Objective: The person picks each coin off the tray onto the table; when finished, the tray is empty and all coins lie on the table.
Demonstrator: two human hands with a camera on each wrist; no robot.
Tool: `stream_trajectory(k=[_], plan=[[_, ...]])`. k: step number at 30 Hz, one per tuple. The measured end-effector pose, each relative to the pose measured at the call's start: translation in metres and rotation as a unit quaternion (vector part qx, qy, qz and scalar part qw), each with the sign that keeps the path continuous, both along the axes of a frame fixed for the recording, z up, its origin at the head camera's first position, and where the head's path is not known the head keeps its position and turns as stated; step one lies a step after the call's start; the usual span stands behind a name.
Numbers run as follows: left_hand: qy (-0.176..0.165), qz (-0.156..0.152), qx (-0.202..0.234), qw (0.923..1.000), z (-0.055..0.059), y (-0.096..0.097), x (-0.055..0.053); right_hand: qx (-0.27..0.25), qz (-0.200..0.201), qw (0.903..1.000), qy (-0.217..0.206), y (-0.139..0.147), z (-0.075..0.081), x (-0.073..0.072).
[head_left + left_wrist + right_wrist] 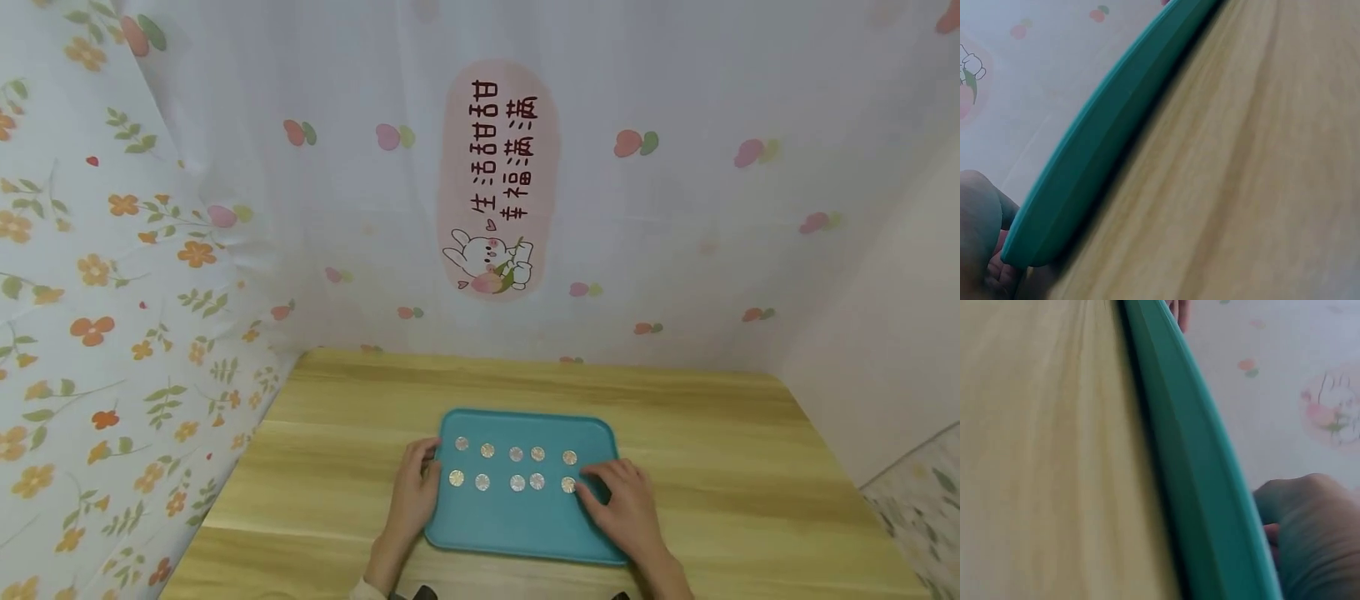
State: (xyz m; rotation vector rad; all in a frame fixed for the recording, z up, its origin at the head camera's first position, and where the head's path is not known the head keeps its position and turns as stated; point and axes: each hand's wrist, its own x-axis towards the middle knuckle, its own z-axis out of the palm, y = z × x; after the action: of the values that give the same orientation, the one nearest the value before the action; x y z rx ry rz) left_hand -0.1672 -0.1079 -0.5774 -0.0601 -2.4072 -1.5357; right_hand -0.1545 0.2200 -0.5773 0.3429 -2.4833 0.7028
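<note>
A blue-green tray (517,525) lies on the wooden table, with gold and silver coins set out in two rows on it. My left hand (414,493) holds the tray's left rim; in the left wrist view, its fingers (999,275) meet the tray's corner. At the tray's right side, my right hand (624,504) reaches in over the rim, thumb and forefinger apart. Its thumb tip is right beside a gold coin (567,484) at the end of the near row. The tray wall (1204,462) hides part of this hand in the right wrist view.
The wood-grain table (720,467) extends on both sides of the tray and behind it. A white curtain (660,225) with a rabbit print hangs along the back edge. Flowered cloth (97,292) covers the left side, and a pale panel (885,333) stands at the right.
</note>
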Motion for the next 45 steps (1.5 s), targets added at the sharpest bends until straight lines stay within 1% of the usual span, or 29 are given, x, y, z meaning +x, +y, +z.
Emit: stream_trajectory(k=[2, 4, 8, 11, 13, 18, 20, 24, 27, 30, 35, 39, 42, 45], plan=[[-0.005, 0.002, 0.002, 1.0, 0.0, -0.001, -0.001, 0.027, 0.005, 0.9996, -0.012, -0.004, 0.002, -0.003], [-0.011, 0.001, -0.002, 0.9999, -0.001, -0.001, -0.002, 0.038, 0.008, 0.9988, -0.031, -0.007, 0.004, -0.004], [-0.014, -0.004, 0.0, 0.9999, -0.001, -0.001, -0.002, 0.038, 0.01, 0.9974, -0.06, -0.009, 0.005, -0.003], [-0.012, -0.005, 0.005, 0.9999, -0.001, -0.001, -0.002, 0.039, 0.009, 0.9973, -0.062, -0.01, 0.005, -0.003], [-0.017, -0.005, 0.01, 0.9998, 0.0, -0.001, -0.002, 0.034, 0.005, 0.9973, -0.065, -0.012, 0.006, -0.003], [-0.029, -0.002, 0.035, 0.999, 0.002, -0.001, -0.001, 0.002, -0.003, 0.994, -0.109, -0.023, 0.01, -0.003], [-0.028, 0.0, 0.037, 0.9989, 0.002, -0.001, 0.0, -0.012, -0.008, 0.9926, -0.121, -0.027, 0.009, -0.004], [-0.029, -0.001, 0.023, 0.9993, 0.0, 0.0, 0.0, -0.041, -0.017, 0.9926, -0.113, -0.03, 0.005, -0.004], [-0.027, -0.001, 0.017, 0.9995, -0.001, 0.001, 0.001, -0.057, -0.012, 0.9932, -0.101, -0.03, 0.002, -0.004], [-0.022, -0.002, 0.016, 0.9996, -0.001, 0.0, 0.0, -0.06, -0.004, 0.994, -0.092, -0.029, 0.001, -0.006], [-0.018, -0.004, 0.006, 0.9998, 0.002, 0.001, -0.002, -0.048, 0.004, 0.9953, -0.084, -0.029, 0.002, -0.007], [-0.019, 0.0, 0.007, 0.9998, 0.002, 0.0, -0.002, -0.041, 0.021, 0.9962, -0.073, -0.029, 0.003, -0.006], [-0.023, 0.001, 0.009, 0.9997, 0.002, 0.001, 0.0, -0.042, 0.028, 0.9959, -0.075, -0.029, 0.002, -0.005], [-0.022, 0.0, 0.008, 0.9997, 0.001, 0.001, 0.001, -0.042, 0.023, 0.9953, -0.085, -0.029, 0.001, -0.004]])
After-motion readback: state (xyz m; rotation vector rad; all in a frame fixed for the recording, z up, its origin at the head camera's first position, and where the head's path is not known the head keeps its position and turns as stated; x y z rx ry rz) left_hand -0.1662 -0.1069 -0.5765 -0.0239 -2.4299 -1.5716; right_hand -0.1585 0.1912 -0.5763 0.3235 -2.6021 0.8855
